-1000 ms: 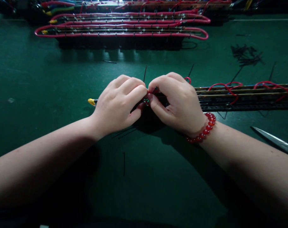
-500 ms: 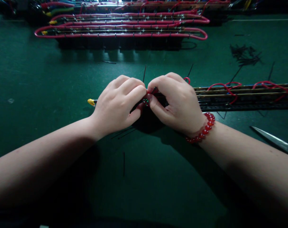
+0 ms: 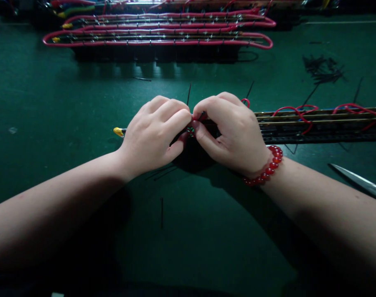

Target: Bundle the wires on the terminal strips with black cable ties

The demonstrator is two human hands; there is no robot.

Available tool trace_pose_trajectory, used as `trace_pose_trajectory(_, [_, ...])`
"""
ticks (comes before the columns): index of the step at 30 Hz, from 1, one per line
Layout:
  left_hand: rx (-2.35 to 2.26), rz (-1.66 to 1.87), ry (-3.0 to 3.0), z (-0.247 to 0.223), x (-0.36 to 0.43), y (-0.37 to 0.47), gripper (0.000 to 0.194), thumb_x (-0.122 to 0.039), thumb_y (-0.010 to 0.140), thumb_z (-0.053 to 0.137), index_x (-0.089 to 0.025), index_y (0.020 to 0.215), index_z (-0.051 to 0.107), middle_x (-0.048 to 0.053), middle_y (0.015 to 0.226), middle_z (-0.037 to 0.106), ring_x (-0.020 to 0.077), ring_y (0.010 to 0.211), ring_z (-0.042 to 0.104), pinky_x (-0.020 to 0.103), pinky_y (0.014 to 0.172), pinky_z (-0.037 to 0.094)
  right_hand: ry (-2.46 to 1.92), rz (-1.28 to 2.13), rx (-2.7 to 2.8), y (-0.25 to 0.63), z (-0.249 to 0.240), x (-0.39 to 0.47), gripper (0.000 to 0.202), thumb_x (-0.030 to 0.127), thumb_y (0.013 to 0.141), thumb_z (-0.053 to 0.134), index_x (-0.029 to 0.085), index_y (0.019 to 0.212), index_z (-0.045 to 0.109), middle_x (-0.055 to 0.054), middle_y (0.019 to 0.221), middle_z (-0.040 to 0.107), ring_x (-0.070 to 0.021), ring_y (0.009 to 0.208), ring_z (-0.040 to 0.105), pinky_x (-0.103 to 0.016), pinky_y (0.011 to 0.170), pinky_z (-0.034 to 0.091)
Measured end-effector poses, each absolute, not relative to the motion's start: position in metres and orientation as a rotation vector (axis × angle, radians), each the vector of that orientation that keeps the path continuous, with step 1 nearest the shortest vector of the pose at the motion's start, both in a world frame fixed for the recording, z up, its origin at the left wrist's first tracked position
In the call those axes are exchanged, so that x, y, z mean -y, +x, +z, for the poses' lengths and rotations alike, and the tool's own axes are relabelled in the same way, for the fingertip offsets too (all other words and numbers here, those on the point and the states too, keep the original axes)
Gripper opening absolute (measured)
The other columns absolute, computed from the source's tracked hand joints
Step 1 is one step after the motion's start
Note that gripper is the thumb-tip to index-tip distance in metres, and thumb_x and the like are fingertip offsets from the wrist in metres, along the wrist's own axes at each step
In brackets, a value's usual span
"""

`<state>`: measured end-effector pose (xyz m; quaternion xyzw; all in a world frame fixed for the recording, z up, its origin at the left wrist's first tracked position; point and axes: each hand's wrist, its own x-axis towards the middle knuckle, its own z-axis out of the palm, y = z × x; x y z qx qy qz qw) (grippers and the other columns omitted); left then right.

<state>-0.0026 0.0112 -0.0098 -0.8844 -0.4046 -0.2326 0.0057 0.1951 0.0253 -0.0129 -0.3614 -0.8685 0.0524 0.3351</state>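
Observation:
A long, narrow circuit assembly [image 3: 336, 134] with metal strips and looped red wires [image 3: 308, 127] lies across the table, its left part covered by both hands. My left hand [image 3: 157, 136] is closed over it, index finger on top and thumb at the near side. Beside it, my right hand [image 3: 234, 130], wearing a red bead bracelet [image 3: 270, 170], pinches a short bit of red wire [image 3: 194, 119] between thumb and forefinger. The two index fingertips almost touch there. A yellow-capped end [image 3: 118, 132] sticks out left of my left hand. Thin black cable ties [image 3: 189, 94] stand up from the assembly.
Behind are finished-looking strips [image 3: 157, 43] edged with thick red cable. A heap of black tie offcuts [image 3: 323, 69] lies at the back right. Scissors [image 3: 359, 180] lie at the right edge, blades pointing left. A loose black tie [image 3: 161, 212] is on the green table [image 3: 206, 239] in front.
Both hands keep the same grip at the same spot. The view has shifted very slightly; nothing was taken hold of or let go.

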Motion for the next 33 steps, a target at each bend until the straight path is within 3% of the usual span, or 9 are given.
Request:
trace_pose_trajectory(25, [1.251,-0.749,-2.774,-0.0104,-0.0113,-0.0038,0.018,-0.022,0.089,0.055,-0.023,0.106,0.061,0.008,0.115,0.065,0.0297,0.109,0.06,0.051,0.094,0.053,-1.007,0.251,2.281,0.194,-0.0075,-0.0232,0.015,0.017,0.088,0.048,0.025,0.092,0.061,-0.006,0.09,0.068,-0.026,0.092,0.062,-0.043,0.081,0.052])
trace_pose_trajectory(33, [1.26,-0.75,-2.761,-0.0118,-0.0116,-0.0024,0.017,-0.022,0.089,0.054,-0.022,0.104,0.061,0.007,0.112,0.066,0.0293,0.107,0.06,0.05,0.091,0.053,-0.978,0.253,2.229,0.1958,-0.0129,-0.0249,0.012,0.023,0.094,0.049,0.024,0.092,0.061,-0.004,0.086,0.067,-0.023,0.087,0.063,-0.04,0.077,0.052])
